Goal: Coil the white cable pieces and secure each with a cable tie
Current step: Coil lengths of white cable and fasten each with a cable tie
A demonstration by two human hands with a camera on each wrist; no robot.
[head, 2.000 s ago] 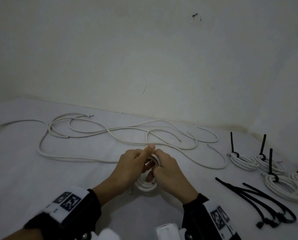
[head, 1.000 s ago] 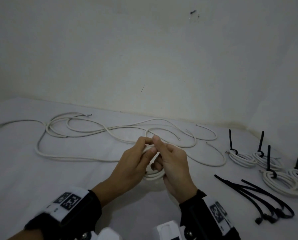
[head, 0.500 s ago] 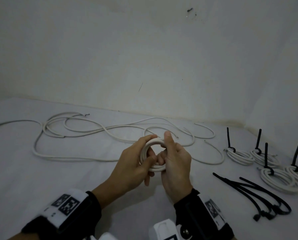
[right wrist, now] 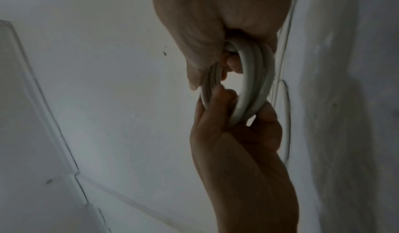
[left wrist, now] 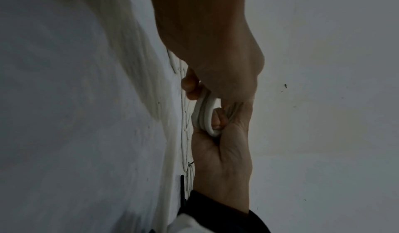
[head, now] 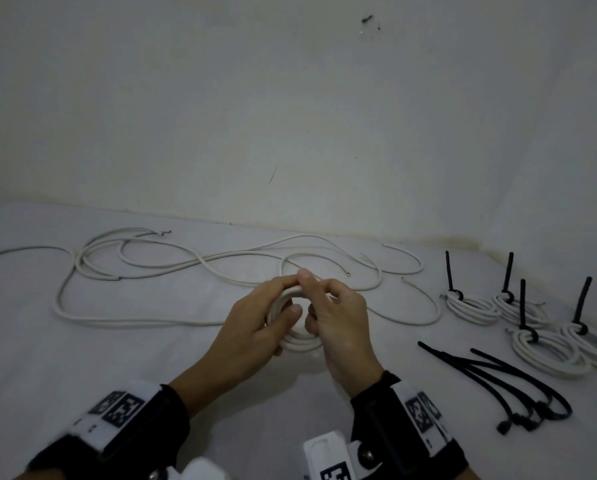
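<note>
White cable coil [head: 291, 327] sat raised off the table [head: 117, 358] near the middle of the scene, held between both hands, its few turns stacked into one small ring. The left hand [head: 252, 336] wrapped the ring's left side, fingers curled over the top and thumb hooked through the opening; the right hand [head: 342, 323] pinched the right side, fingers curled round the strands, as the right wrist view showed clearly. Loose white cable [head: 186, 265] sprawled across the far left of the table, four tied coils [head: 532, 323] lay at the far right, and spare black cable ties [head: 504, 379] rested just nearer than those. The coiling looked finished, so the step in hand was probably squaring the turns before tying. To do it well, the turns needed to lie flat against each other with the free end tucked in, and one hand, likely the left, should have kept a firm pinch across all strands so the ring could not spring apart when the right reached for a tie.
</note>
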